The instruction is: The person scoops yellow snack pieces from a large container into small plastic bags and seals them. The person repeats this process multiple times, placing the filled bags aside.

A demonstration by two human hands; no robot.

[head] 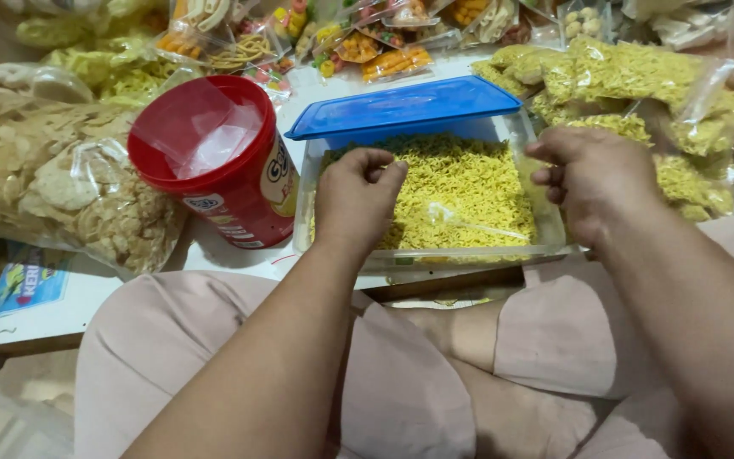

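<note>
At the far left of the frame I see a big clear bag of round pale crackers (pixel 53 183) lying on its side. Just beside it, to the right, stands a red tub (pixel 223 161) with thin clear plastic tucked inside.

Next, near the middle, I see my left hand (pixel 357 200). Its grip is curled closed, with the fingers bent down into the yellow noodle snack (pixel 460 183). I cannot tell if it pinches any snack. The snack fills a clear plastic box (pixel 435 253) in the middle of the frame, on the counter by my knees. A blue lid (pixel 401 106) rests tilted on the back edge of the box.

To the right, my right hand (pixel 592 183) sits at the right wall of the box. Its fingers are bent in and its grip holds nothing that I can see.

At the upper right lie many small packed bags of yellow noodle snack (pixel 630 81).
</note>
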